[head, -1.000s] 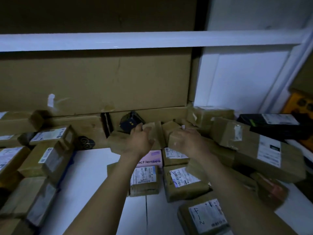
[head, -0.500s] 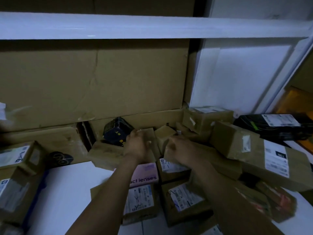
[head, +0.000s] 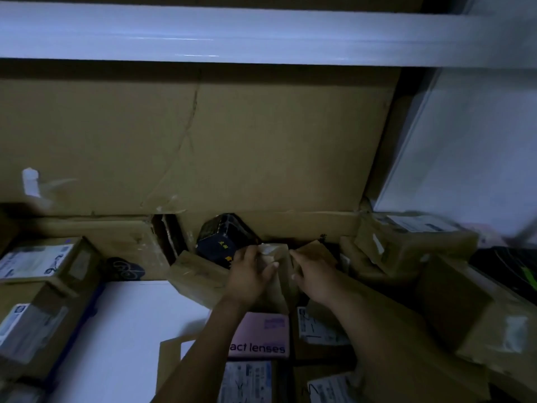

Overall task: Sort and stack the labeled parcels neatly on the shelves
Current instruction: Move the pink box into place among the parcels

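The fingers (head: 247,253) of my left hand (head: 250,279) were curled round the left side of a small parcel (head: 279,258), with the thumb laid across its front face. The fingers (head: 300,256) of my right hand (head: 315,282) were curled against the right side of the same carton, the thumb tip at its front edge. I could not tell whether those fingertips also touched the brown carton (head: 315,250) just beside it. The small parcel stood upright between the two hands, at the back of the lower shelf (head: 130,330), with a strip of pale tape across its top. A black box (head: 222,242) sat tilted directly behind my left hand, against the large cardboard sheet (head: 203,141) that lined the back wall. A pink box (head: 263,334) printed with the words "act lenses" lay flat under my left wrist. A labelled parcel (head: 318,327) lay just beside it, under my right forearm. Two labelled parcels (head: 37,260) were stacked at the left edge of the shelf. A taped carton (head: 406,237) and a larger carton (head: 479,315) were piled to the right. The white edge of the upper shelf (head: 232,33) ran across the top of the view. The lighting was dim, and the labels were too blurred to read.
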